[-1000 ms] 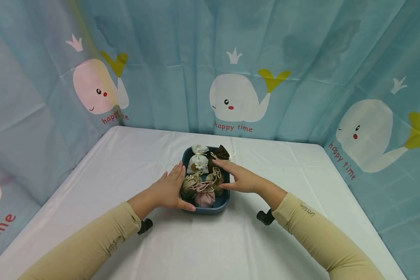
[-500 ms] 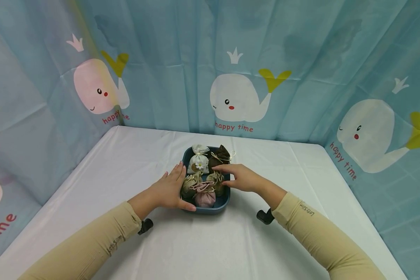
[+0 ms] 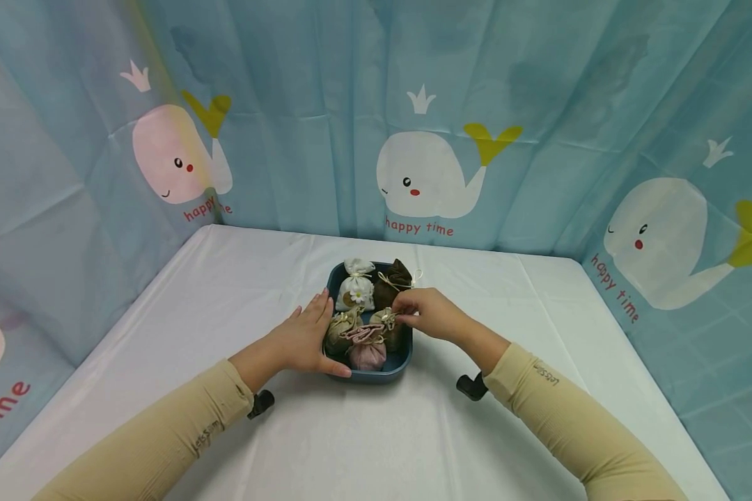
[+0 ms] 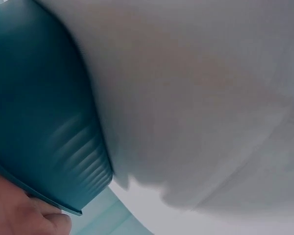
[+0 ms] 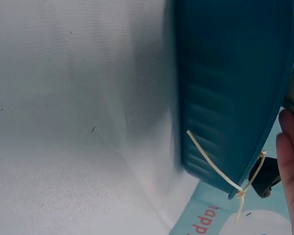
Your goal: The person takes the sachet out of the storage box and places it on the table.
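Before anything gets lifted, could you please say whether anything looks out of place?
The dark brown drawstring pouch has its pale cord hanging out past the rim of the blue tub, which looks stray because the pouch itself sits inside; no spill or damage shows.

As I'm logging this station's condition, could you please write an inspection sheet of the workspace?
Surface: white cloth, creased.
Job's things: blue tray holding white pouch, brown pouch, left olive pouch, right olive pouch and pink pouch.
Clutter: a few dark specks on the cloth.
Hands: left hand rests along the tray's left side; right hand appears to pinch the right olive pouch's top.
Cables: nothing seen; only the brown pouch's cord, over the tray's rim.
Surroundings: blue whale-print curtain behind and at both sides.
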Action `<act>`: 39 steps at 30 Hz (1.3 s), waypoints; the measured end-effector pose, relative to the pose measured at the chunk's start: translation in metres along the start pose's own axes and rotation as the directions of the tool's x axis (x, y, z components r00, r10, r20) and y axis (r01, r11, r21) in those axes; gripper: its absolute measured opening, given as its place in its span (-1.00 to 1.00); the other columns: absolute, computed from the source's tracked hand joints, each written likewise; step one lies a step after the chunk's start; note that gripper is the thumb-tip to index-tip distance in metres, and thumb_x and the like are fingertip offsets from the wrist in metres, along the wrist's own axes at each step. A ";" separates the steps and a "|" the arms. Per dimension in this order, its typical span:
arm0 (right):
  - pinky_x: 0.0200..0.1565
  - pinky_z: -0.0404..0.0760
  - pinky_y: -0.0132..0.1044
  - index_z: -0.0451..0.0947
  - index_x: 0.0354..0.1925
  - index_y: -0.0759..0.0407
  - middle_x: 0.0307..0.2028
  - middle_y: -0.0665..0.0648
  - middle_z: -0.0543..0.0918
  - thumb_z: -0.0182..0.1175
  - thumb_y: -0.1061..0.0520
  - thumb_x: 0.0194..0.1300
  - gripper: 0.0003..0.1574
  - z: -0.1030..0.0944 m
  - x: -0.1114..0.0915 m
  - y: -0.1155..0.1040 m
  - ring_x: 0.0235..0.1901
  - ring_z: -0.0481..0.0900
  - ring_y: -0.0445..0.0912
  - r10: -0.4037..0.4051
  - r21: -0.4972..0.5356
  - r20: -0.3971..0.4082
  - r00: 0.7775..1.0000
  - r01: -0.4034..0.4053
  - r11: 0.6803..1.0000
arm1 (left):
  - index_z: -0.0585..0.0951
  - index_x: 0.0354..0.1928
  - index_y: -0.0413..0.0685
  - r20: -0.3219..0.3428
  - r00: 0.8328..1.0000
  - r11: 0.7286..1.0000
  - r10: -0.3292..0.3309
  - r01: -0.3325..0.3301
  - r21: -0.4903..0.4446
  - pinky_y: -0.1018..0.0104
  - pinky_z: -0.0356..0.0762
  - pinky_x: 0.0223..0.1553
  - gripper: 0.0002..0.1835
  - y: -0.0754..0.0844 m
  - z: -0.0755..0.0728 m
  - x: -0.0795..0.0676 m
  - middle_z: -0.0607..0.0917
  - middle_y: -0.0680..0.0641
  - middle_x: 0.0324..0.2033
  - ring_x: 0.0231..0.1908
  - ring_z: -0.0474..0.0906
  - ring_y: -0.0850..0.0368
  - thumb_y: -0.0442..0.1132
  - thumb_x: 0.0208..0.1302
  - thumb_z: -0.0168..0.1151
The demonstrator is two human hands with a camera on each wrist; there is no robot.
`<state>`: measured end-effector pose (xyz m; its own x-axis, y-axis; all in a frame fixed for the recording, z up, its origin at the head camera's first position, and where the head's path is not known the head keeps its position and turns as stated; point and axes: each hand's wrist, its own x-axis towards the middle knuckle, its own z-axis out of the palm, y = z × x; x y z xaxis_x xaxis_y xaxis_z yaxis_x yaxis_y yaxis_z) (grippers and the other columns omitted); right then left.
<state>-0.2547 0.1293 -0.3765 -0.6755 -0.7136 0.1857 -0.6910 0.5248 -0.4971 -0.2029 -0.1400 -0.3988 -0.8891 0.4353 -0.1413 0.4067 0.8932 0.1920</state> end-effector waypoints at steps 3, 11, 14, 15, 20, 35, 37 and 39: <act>-0.31 0.54 -0.38 0.60 -0.33 0.04 -0.40 -0.10 0.63 0.24 0.20 0.18 -0.94 -0.001 0.001 -0.001 -0.37 0.57 -0.28 0.001 -0.019 -0.025 1.000 -0.001 1.000 | -0.20 0.40 -0.25 0.008 1.000 1.000 -0.007 0.007 0.016 -0.14 -0.12 0.28 0.48 -0.001 0.001 0.001 -0.32 -0.22 0.39 0.38 -0.31 -0.11 0.69 -0.41 -0.02; -0.35 0.53 -0.38 0.61 -0.34 0.03 -0.41 -0.08 0.63 0.22 0.15 0.21 -0.96 -0.005 0.000 -0.006 -0.40 0.55 -0.27 0.063 -0.044 -0.067 0.996 -0.066 0.997 | -0.22 0.40 -0.25 0.024 1.000 1.000 -0.011 0.011 0.001 -0.14 -0.12 0.28 0.48 0.001 -0.002 0.000 -0.31 -0.24 0.39 0.38 -0.30 -0.12 0.68 -0.40 0.00; -0.36 0.53 -0.38 0.62 -0.35 0.04 -0.41 -0.08 0.63 0.22 0.14 0.21 -0.96 -0.006 -0.001 -0.007 -0.40 0.56 -0.27 0.081 -0.042 -0.081 0.993 -0.085 0.995 | -0.23 0.40 -0.24 0.028 1.000 1.000 -0.015 0.015 0.002 -0.13 -0.12 0.28 0.48 0.001 -0.002 0.000 -0.32 -0.23 0.39 0.39 -0.32 -0.10 0.68 -0.40 0.01; -0.36 0.53 -0.38 0.62 -0.35 0.04 -0.41 -0.07 0.63 0.22 0.13 0.21 -0.96 -0.006 -0.001 -0.007 -0.40 0.56 -0.27 0.084 -0.041 -0.085 0.993 -0.088 0.995 | -0.23 0.40 -0.23 0.030 0.999 1.000 -0.017 0.017 0.004 -0.13 -0.13 0.28 0.48 0.001 -0.002 0.000 -0.33 -0.22 0.39 0.39 -0.32 -0.10 0.68 -0.39 0.00; -0.36 0.53 -0.36 0.62 -0.36 0.06 -0.42 -0.07 0.63 0.23 0.13 0.20 -0.95 -0.010 0.000 -0.008 -0.41 0.55 -0.26 0.087 -0.029 -0.111 0.990 -0.091 0.995 | -0.22 0.40 -0.24 0.023 1.000 1.000 -0.018 0.018 -0.004 -0.13 -0.13 0.28 0.47 0.001 -0.001 0.001 -0.33 -0.22 0.39 0.39 -0.33 -0.10 0.67 -0.39 0.02; -0.34 0.53 -0.30 0.62 -0.38 0.09 -0.45 -0.08 0.63 0.24 0.10 0.19 -0.91 -0.031 0.001 -0.018 -0.42 0.55 -0.25 0.068 0.012 -0.191 0.979 -0.067 0.998 | -0.23 0.40 -0.25 0.030 0.999 1.000 -0.010 0.011 -0.008 -0.14 -0.13 0.28 0.47 0.001 -0.002 0.000 -0.33 -0.23 0.39 0.38 -0.35 -0.09 0.66 -0.38 0.03; -0.34 0.53 -0.30 0.63 -0.39 0.09 -0.46 -0.08 0.62 0.24 0.10 0.19 -0.91 -0.034 0.001 -0.020 -0.42 0.54 -0.24 0.068 0.007 -0.210 0.975 -0.068 0.998 | -0.23 0.40 -0.26 0.030 0.999 1.000 -0.009 0.009 -0.010 -0.14 -0.13 0.28 0.48 0.001 -0.002 0.000 -0.33 -0.23 0.39 0.38 -0.35 -0.10 0.66 -0.39 0.03; -0.32 0.53 -0.29 0.63 -0.40 0.09 -0.46 -0.08 0.62 0.24 0.11 0.19 -0.92 -0.037 0.000 -0.021 -0.42 0.54 -0.24 0.072 0.005 -0.227 0.971 -0.073 0.997 | -0.23 0.40 -0.25 0.032 0.999 1.000 -0.009 0.009 -0.006 -0.14 -0.13 0.28 0.48 0.001 -0.002 0.000 -0.33 -0.23 0.39 0.38 -0.35 -0.10 0.67 -0.39 0.02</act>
<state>-0.2499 0.1350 -0.3347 -0.7646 -0.5497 0.3366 -0.6384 0.5735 -0.5135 -0.2030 -0.1393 -0.3966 -0.8855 0.4308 -0.1743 0.3975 0.8964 0.1961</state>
